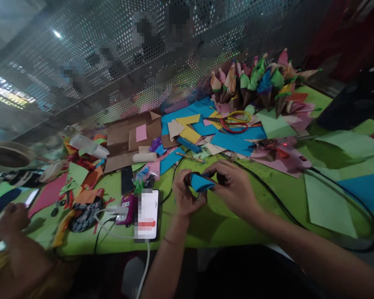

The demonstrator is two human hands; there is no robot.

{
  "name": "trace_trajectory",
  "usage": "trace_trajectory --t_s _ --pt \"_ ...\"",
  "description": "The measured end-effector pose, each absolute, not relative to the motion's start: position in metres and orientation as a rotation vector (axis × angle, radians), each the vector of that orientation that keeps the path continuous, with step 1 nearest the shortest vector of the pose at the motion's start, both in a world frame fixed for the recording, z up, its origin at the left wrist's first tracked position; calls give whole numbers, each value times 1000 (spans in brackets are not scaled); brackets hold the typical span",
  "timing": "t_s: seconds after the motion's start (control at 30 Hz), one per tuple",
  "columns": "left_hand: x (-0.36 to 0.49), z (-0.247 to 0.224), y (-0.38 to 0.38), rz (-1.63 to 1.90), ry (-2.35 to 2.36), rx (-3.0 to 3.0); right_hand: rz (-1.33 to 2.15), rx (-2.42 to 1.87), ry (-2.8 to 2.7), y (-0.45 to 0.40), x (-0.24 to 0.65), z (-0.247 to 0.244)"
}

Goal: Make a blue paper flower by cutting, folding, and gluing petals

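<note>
A small piece of blue paper (202, 182), curled into a cone-like shape, is held up over the green table (230, 230) between my two hands. My left hand (185, 195) has its fingers and thumb bent around the left end of the paper, where something dark shows at its edge. From the right, my right hand (233, 185) pinches the other end between thumb and fingers. Behind my hands lie a pencil (190, 157) and paper scraps. To the left of my left hand is a phone (149, 214) with a lit screen and a white cable.
Paper cones with swirled tops (264, 85) stand at the back right. Scissors (237, 122) lie on blue sheets. A glue gun (283, 153) with a black cable is at the right. Another person's hand (14, 220) is at the far left, near a yellow-handled tool (62, 230).
</note>
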State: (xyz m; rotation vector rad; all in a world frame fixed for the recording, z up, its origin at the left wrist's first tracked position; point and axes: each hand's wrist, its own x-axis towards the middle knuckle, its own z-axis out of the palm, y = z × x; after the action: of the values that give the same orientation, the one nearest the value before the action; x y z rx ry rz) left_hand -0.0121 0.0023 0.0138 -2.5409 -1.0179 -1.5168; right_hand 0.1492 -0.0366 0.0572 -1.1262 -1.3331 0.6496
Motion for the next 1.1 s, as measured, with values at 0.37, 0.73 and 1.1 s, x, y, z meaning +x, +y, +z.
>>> trace_trajectory --t_s 0.37,0.73,1.1 --pt "-12 15 4 -1525 -910 -2687 638 -1132 -1332 -36 150 57" --pt "-11 23 -1 -1600 -863 -2682 662 -1156 -1309 -37 146 55" --pt "-10 23 -1 -1692 -807 -2722 728 -1177 -1335 -40 149 61"
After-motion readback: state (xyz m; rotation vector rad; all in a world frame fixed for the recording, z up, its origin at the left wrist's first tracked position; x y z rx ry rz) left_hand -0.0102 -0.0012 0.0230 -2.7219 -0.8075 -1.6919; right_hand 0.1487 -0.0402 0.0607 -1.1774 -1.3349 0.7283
